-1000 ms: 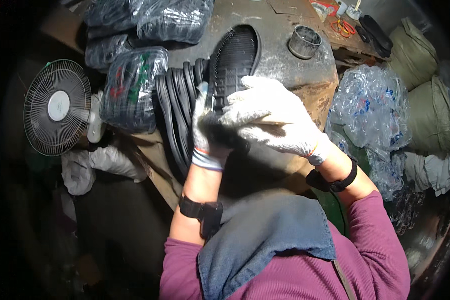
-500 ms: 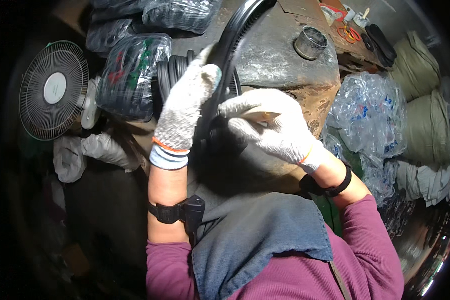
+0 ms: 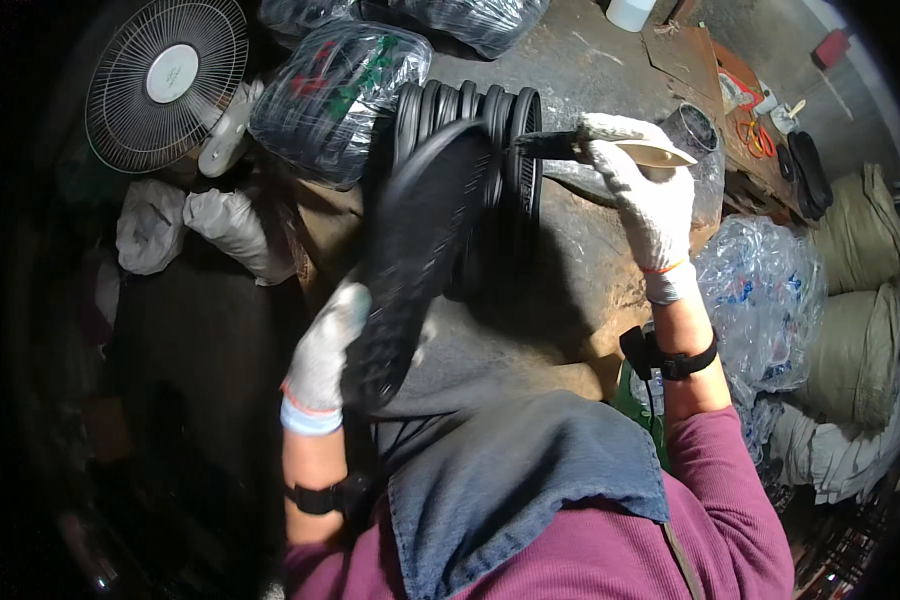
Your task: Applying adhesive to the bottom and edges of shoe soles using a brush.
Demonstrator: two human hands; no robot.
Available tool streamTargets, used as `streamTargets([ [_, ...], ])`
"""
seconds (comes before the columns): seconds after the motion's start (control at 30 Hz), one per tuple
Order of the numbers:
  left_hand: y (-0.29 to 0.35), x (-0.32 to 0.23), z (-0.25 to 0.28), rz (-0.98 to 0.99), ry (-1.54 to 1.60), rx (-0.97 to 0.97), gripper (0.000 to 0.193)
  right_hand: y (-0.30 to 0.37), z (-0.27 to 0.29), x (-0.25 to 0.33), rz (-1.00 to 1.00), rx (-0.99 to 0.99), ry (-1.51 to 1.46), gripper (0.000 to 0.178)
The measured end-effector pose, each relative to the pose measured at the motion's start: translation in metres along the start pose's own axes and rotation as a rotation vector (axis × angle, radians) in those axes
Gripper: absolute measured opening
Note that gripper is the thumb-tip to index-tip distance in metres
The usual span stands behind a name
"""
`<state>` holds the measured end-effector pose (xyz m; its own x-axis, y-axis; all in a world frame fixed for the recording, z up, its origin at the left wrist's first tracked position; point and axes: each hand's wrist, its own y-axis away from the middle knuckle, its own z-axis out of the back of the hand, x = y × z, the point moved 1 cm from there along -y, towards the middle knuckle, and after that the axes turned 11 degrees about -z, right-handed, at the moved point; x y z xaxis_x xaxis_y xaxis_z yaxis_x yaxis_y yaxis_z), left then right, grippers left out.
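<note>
Black rubber sole [image 3: 410, 250] gripped at its heel by the gloved left hand [image 3: 322, 350], tilted toward 1 o'clock; right hand [image 3: 642, 190] closed on a brush [image 3: 570, 148] beside the tin [image 3: 692, 128] on the bench [image 3: 590, 270]; judged mid-coating; next move likely needs bristles reloaded.

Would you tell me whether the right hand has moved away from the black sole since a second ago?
Yes. The right hand has left the black sole and gone forward and right, holding its brush beside the metal tin on the workbench.

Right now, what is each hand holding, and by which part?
Left hand grips the black rubber shoe sole at its lower end; right hand holds a wooden-handled brush by its handle.
</note>
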<state>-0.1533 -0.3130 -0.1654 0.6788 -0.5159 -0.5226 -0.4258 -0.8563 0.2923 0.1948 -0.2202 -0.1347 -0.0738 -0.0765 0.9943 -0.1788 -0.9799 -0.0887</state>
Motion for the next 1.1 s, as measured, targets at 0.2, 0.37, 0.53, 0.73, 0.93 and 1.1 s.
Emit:
streamTargets([
  [0.2,0.169,0.037,0.093,-0.529,0.213,-0.191,0.092,-0.015,-0.014,0.012,0.224,-0.002,0.015,0.025],
  [0.37,0.32,0.12,0.171,-1.375,0.06,-1.084,0.076,-0.041,0.035,0.008,0.565,-0.121,0.369,0.024],
  [0.53,0.359,0.144,0.24,-1.249,0.256,-1.05,0.069,-0.04,0.066,0.006,0.845,-0.325,0.936,0.029],
  [0.73,0.16,0.019,0.266,-0.982,0.218,-0.828,0.061,-0.034,0.069,0.001,0.783,-0.402,0.934,0.039],
  [0.93,-0.1,-0.007,0.028,-0.636,-1.313,-0.369,0.058,-0.021,0.087,0.0,0.662,-0.409,0.827,0.022],
  [1.1,-0.143,-0.031,0.034,-0.579,-2.081,-0.329,0.071,-0.008,0.11,0.003,0.44,-0.37,0.352,0.029],
])
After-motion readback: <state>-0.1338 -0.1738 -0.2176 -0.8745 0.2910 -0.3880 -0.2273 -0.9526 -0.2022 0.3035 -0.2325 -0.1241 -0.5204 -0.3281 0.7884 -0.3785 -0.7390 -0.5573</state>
